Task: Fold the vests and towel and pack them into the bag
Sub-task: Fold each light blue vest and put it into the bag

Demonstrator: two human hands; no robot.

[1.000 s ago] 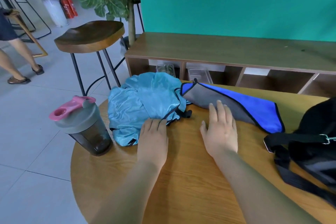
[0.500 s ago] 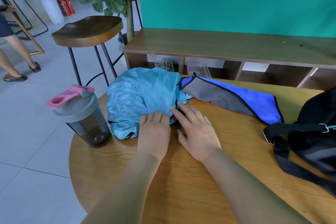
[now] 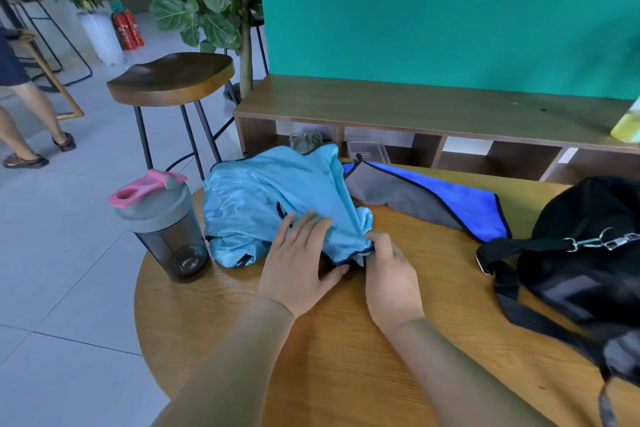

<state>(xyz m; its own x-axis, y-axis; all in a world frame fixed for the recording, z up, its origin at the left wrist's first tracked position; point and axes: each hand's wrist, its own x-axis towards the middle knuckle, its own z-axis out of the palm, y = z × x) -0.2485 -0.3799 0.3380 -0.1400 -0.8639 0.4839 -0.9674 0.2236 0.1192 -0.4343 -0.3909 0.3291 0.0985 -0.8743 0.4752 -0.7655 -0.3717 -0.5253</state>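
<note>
Pinching the light blue vest (image 3: 277, 198) by its black-trimmed hem, on the round wooden table (image 3: 346, 357).

Bunched under and just beyond both sets of fingertips. Right hand (image 3: 389, 274) curled, fingers and thumb clamped on the hem. Left hand (image 3: 299, 263) just left of that pinch, fingers straight and slightly apart, lying flat on the cloth, thumb reaching to the dark edge. Beyond the right fingers, touching the vest, a blue and grey towel (image 3: 433, 198). Well right of them, a black bag (image 3: 588, 253). Left of the left fingers, past the vest, an upright shaker bottle (image 3: 162, 225).
</note>
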